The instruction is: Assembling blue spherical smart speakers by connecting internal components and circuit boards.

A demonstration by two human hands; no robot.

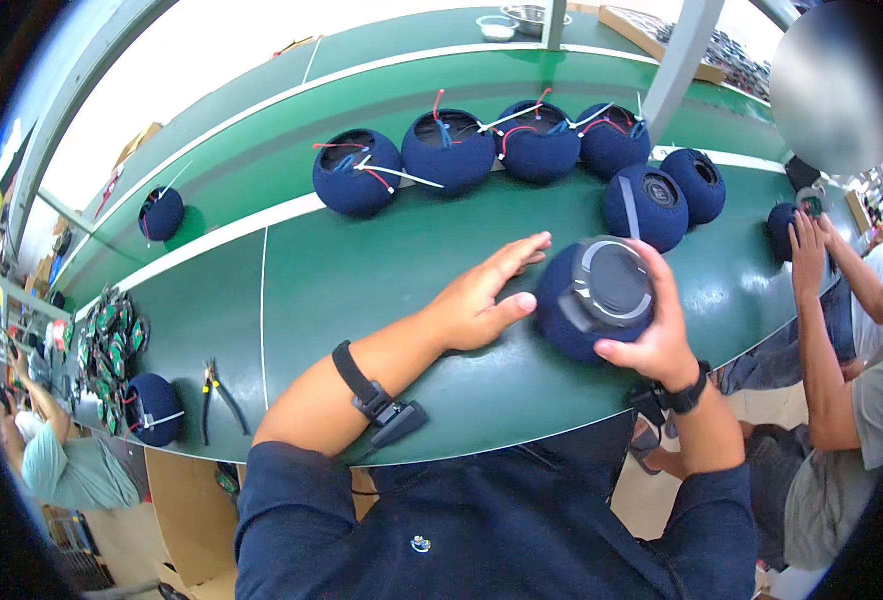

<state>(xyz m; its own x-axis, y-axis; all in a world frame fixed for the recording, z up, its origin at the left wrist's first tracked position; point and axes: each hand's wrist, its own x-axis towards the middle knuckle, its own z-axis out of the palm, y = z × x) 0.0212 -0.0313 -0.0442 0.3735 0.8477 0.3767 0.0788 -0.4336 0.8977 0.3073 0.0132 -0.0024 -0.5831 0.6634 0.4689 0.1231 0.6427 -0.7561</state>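
Note:
My right hand (657,335) grips a round navy fabric-covered speaker body (567,325) from its right side, thumb low and fingers along the far edge. A dark round cap with a shiny grey ring (617,280) faces up on it. Just left of the speaker body, my left hand (482,300) is held open, fingers stretched and thumb apart, its thumb tip close to the fabric. Behind the held piece stand two more navy speaker bodies, one with a round dark end (659,190) and a grey strip, the other with a dark opening (705,170).
Several navy housings (449,155) with red and blue wires and white ties line the table's back edge. Pliers (212,390), a heap of green circuit boards (112,345) and another wrapped housing (154,412) lie left. A co-worker's hands (810,240) work at right. A metal post (684,65) rises behind.

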